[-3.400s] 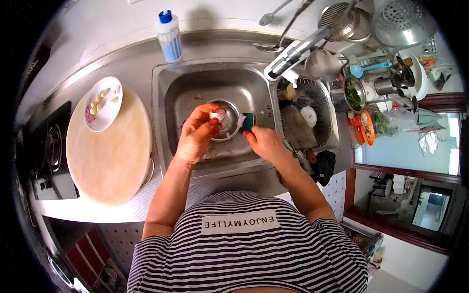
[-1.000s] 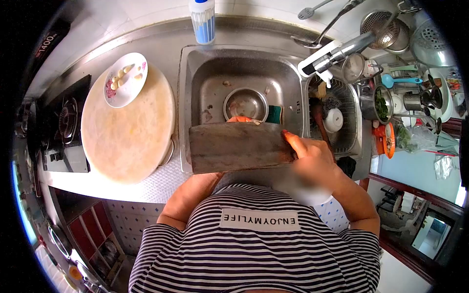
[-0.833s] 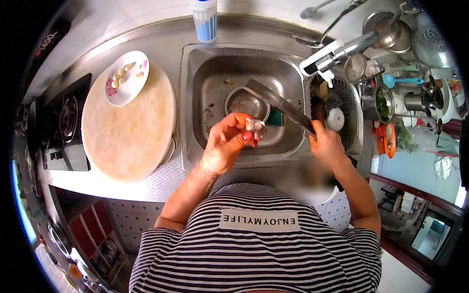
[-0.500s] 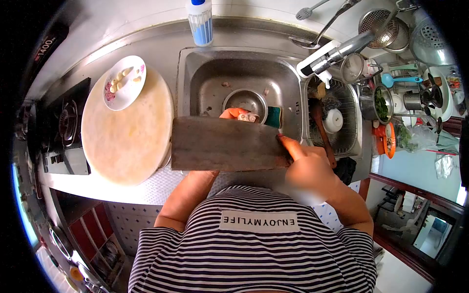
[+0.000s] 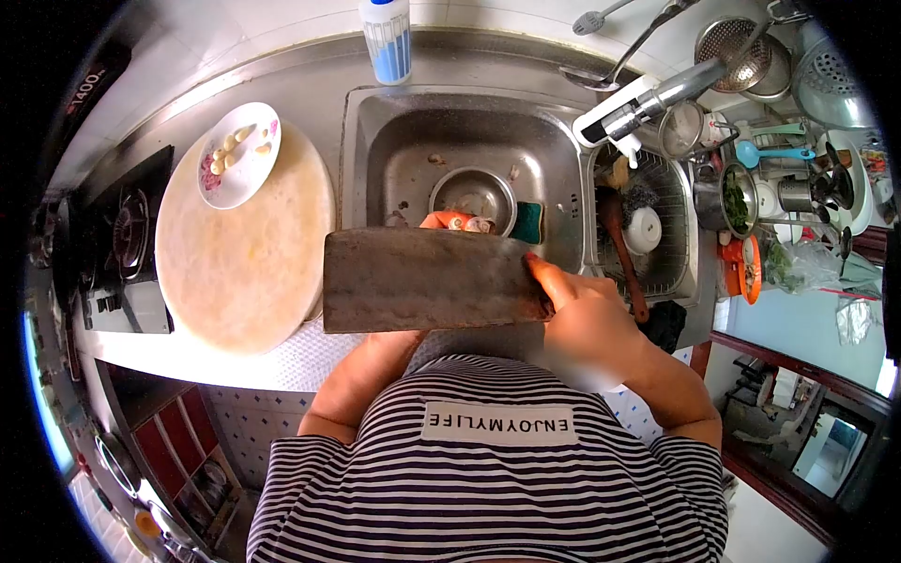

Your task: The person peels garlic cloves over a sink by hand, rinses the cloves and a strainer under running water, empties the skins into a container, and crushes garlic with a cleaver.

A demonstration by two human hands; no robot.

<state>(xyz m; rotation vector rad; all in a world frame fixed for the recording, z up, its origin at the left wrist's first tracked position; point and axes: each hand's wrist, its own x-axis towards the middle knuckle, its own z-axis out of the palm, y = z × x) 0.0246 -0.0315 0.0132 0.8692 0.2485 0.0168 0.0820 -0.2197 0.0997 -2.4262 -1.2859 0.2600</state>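
A wide dark cleaver (image 5: 427,281) lies flat across the view in front of the sink, with my right hand (image 5: 591,314) closed on its handle end. Behind the blade is my left hand (image 5: 439,220); only some fingertips and the wrist show. Those fingers hold a garlic bulb (image 5: 477,225) at the blade's far edge. Beyond it, a round metal bowl (image 5: 474,192) stands in the sink. To the left, a flowered white plate (image 5: 253,174) holding several peeled cloves (image 5: 225,155) rests on a round chopping board (image 5: 244,263).
Around the sink (image 5: 394,131) are a bottle (image 5: 387,47) at the back and a faucet (image 5: 657,98) at the right. A green sponge (image 5: 528,223) lies beside the bowl. The right basin holds a rack with a white bowl (image 5: 643,230) and a wooden-handled tool (image 5: 624,253).
The cleaver was taken up in my right hand after the first frame. It swung away from the garlic, then came back flat in front of my left hand. Over the last half second it barely shifts.
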